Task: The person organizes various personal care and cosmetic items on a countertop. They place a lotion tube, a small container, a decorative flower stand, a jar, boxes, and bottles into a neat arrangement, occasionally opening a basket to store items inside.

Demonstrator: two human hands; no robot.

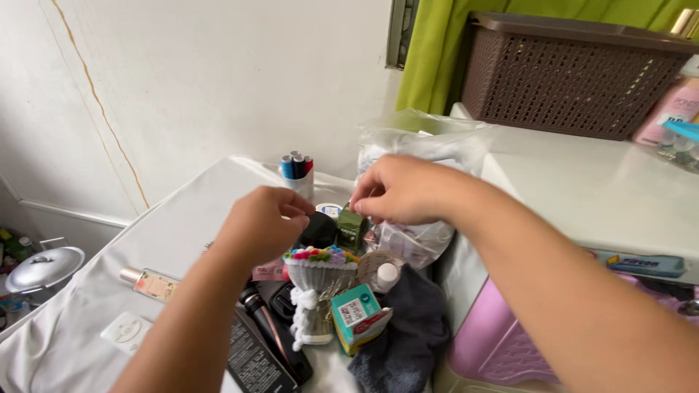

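From the head camera I see my left hand curled over a black round lid, fingertips closed near its top edge; whether they actually grip it I cannot tell. My right hand pinches the top of a small dark green box, thumb and forefinger shut on it; the box stands upright just beside the lid, in front of a clear plastic bag. Below the hands sits a white crocheted cup with coloured trim; a teal carton leans on a grey cloth; thread spools stand behind; a brown basket rests on the right shelf.
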